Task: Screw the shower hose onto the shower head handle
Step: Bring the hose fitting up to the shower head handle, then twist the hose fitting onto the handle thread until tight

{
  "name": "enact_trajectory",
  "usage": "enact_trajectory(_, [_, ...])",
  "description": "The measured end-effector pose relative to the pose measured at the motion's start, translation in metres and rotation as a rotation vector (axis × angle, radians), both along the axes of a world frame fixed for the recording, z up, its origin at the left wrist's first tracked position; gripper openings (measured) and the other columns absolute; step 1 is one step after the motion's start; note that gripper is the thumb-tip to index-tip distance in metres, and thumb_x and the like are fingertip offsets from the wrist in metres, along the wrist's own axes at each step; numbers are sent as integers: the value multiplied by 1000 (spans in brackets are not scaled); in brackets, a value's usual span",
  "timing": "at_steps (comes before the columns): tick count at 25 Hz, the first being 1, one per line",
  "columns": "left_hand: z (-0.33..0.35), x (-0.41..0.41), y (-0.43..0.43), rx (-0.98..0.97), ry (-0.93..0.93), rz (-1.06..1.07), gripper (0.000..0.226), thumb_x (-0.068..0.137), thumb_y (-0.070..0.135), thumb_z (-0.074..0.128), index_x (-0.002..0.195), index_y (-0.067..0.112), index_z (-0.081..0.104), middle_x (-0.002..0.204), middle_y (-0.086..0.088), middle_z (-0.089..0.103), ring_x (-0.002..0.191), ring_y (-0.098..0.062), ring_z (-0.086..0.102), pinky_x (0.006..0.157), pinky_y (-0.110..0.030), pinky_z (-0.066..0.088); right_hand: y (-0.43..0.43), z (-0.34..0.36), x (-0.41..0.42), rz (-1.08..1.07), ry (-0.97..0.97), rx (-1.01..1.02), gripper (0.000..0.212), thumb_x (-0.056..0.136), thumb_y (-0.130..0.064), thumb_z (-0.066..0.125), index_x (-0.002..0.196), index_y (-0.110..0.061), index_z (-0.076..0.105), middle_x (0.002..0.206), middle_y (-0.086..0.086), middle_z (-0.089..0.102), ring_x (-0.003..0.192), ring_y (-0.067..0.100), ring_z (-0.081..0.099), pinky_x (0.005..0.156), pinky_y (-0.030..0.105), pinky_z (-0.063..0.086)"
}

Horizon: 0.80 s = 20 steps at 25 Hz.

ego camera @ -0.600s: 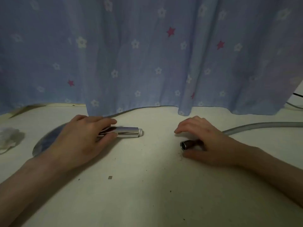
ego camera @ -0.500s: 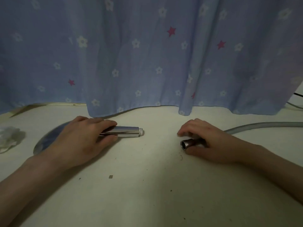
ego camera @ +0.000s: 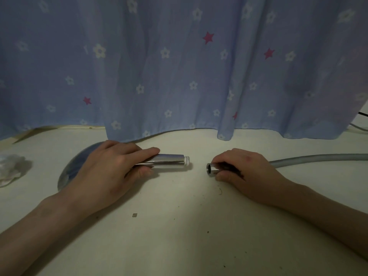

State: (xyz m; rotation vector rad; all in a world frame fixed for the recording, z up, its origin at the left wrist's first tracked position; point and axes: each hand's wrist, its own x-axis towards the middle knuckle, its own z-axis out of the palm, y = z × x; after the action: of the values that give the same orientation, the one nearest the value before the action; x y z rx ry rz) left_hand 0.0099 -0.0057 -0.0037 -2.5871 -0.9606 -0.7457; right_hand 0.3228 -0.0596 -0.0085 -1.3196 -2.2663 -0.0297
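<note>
A chrome shower head handle [ego camera: 171, 160] lies flat on the white table, its white threaded tip pointing right. My left hand [ego camera: 111, 172] is wrapped over the handle's left part and hides most of the round shower head [ego camera: 68, 172]. My right hand [ego camera: 245, 172] pinches the metal nut [ego camera: 211, 168] at the end of the grey shower hose [ego camera: 318, 158], which trails off to the right. The nut's open end faces the handle's tip across a small gap; the two do not touch.
A blue curtain with stars and flowers [ego camera: 179, 66] hangs down to the table's far edge. A crumpled clear plastic wrap [ego camera: 10, 168] lies at the far left. Small dark specks dot the white table [ego camera: 179, 226] in front of my hands.
My right hand has closed on the hose nut and slid it left, closer to the handle tip. My left hand stays on the handle.
</note>
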Motion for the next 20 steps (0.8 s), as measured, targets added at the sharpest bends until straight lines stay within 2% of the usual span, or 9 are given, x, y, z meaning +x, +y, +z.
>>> enact_trajectory(5, [-2, 9, -7, -11, 14, -46, 45, 96, 48, 41, 128, 26, 64, 96, 8, 72, 79, -22, 65, 75, -35, 43, -7, -5, -15, -60, 173, -24, 20, 79, -30, 73, 91, -21, 60, 78, -2, 65, 70, 15, 58, 63, 36, 49])
enact_trajectory(11, [-3, 10, -9, -11, -3, -41, 45, 97, 48, 42, 129, 26, 63, 99, 7, 73, 81, -24, 65, 76, -36, 43, -10, -5, -22, -94, 207, 14, 21, 79, -37, 71, 88, -23, 59, 75, -3, 63, 69, 13, 57, 61, 36, 50])
enact_trajectory(14, [-3, 10, -9, -14, 4, -36, 45, 98, 49, 40, 129, 27, 63, 99, 7, 73, 80, -25, 65, 75, -37, 44, -9, -5, -23, -108, 195, 30, 24, 77, -47, 63, 88, -25, 57, 73, -5, 62, 67, 11, 55, 59, 34, 49])
enact_trajectory(17, [-4, 11, -11, -13, 7, -39, 46, 99, 50, 37, 130, 28, 62, 97, 7, 73, 78, -24, 64, 74, -37, 44, -8, -6, -23, -118, 183, 49, 24, 76, -47, 61, 86, -26, 57, 71, -7, 60, 63, 9, 53, 55, 30, 46])
enact_trajectory(20, [-4, 13, -13, 10, 22, -51, 46, 100, 51, 35, 130, 28, 62, 95, 9, 72, 75, -20, 61, 74, -32, 37, -8, -5, -23, -115, 153, 56, 22, 76, -45, 62, 85, -26, 56, 69, -10, 57, 62, 4, 49, 54, 26, 41])
